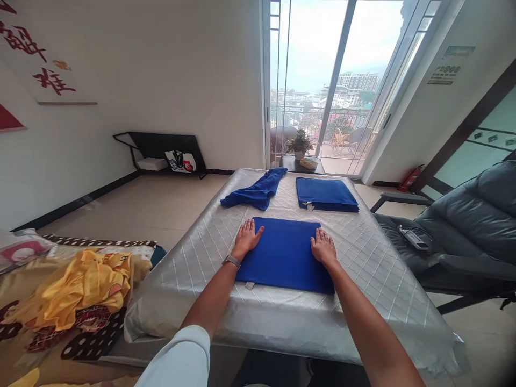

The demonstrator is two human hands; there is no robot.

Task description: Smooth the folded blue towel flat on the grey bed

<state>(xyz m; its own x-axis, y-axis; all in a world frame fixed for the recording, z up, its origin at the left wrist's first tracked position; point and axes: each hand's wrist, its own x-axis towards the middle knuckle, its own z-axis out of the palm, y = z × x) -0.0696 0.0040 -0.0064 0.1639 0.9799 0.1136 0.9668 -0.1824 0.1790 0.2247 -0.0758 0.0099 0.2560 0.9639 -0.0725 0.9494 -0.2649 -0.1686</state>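
A blue towel [286,255] lies flat in a neat rectangle at the near side of the table, a small white tag showing at its front edge. My left hand [245,239] rests flat on its left edge, fingers stretched out. On the right edge lies my right hand [323,246], palm down with the fingers extended. Neither hand grips anything. Farther back sits a stack of folded blue towels [326,193] with tags at the front. A crumpled blue towel [258,191] lies loosely to the left of that stack.
A silver quilted cloth covers the table [193,269]. To the right stands a dark padded armchair [463,215] with a power strip [414,238] on its seat. Yellow cloth [86,285] is heaped on the bedding at left. A potted plant [299,144] stands beyond the table.
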